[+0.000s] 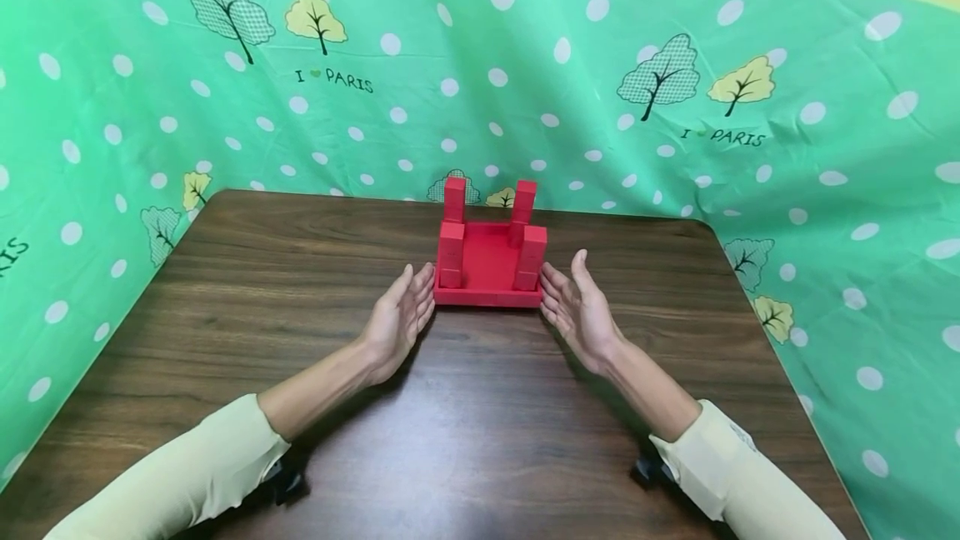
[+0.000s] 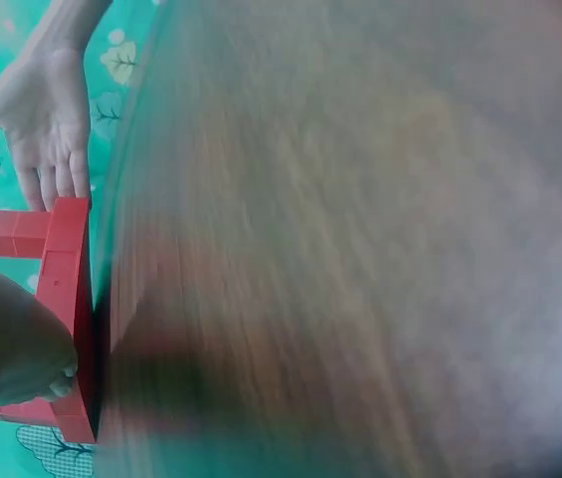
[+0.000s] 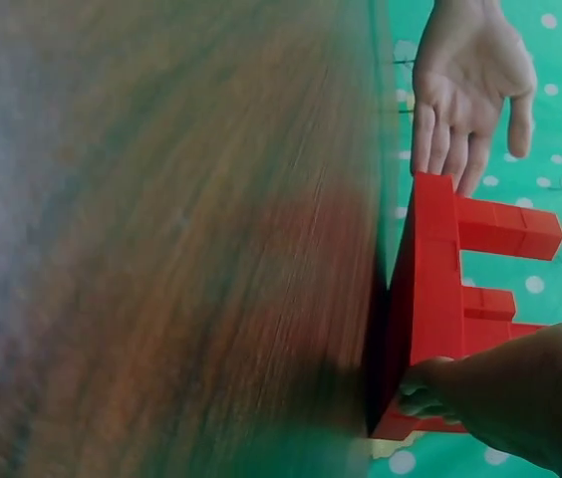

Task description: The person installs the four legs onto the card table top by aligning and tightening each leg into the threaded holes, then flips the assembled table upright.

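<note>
A red block structure (image 1: pixel 491 261), a flat base with a square post rising at each corner, stands on the brown table towards its far edge. It looks like a small upturned table built from red blocks. My left hand (image 1: pixel 397 319) lies along its left side, palm inward, with straight fingers at the edge of the base. On the opposite side my right hand (image 1: pixel 585 315) mirrors this, its fingertips right at the base and its thumb raised. From the left wrist, the near hand (image 2: pixel 17 344) partly covers the structure's side.
A dark wood-grain table (image 1: pixel 300 273) spreads under both arms. Green dotted cloth (image 1: pixel 450 65) with printed trees hangs behind and beside it. Dark straps or devices (image 1: pixel 288 482) show beneath the pale sleeves (image 1: pixel 195 465).
</note>
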